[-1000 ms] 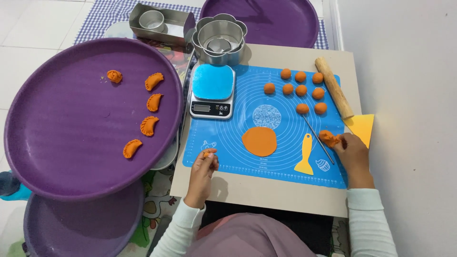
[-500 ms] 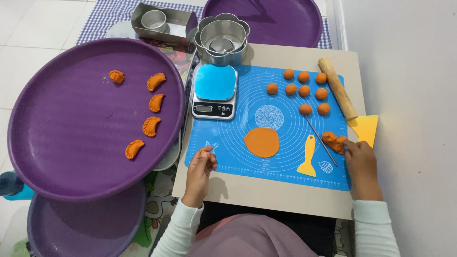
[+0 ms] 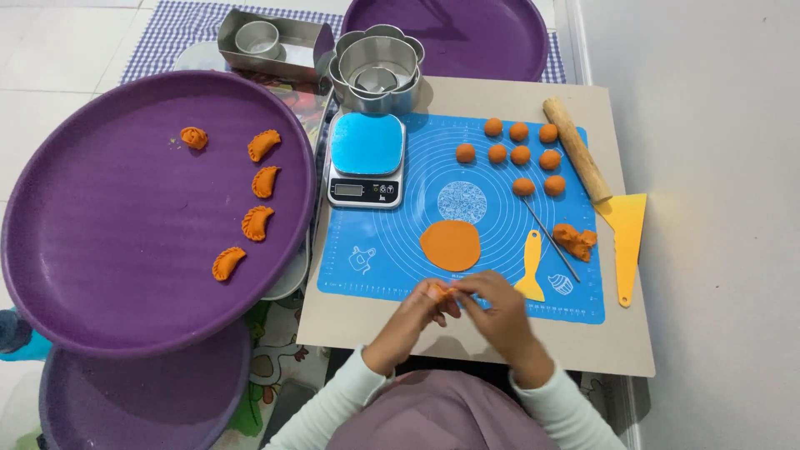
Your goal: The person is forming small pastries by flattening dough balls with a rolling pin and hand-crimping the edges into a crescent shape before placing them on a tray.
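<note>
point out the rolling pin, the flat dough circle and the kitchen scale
rolling pin [image 3: 577, 148], head view, middle of its wooden barrel
flat dough circle [image 3: 450, 245], head view, centre of the orange disc on the blue mat
kitchen scale [image 3: 366, 143], head view, middle of its blue weighing plate

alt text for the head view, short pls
Both hands, left hand and right hand, pinch a small orange dough piece together over a blue baking mat. A flat dough disc, dough balls and a scale lie on it; folded pastries fill a purple tray.
</note>
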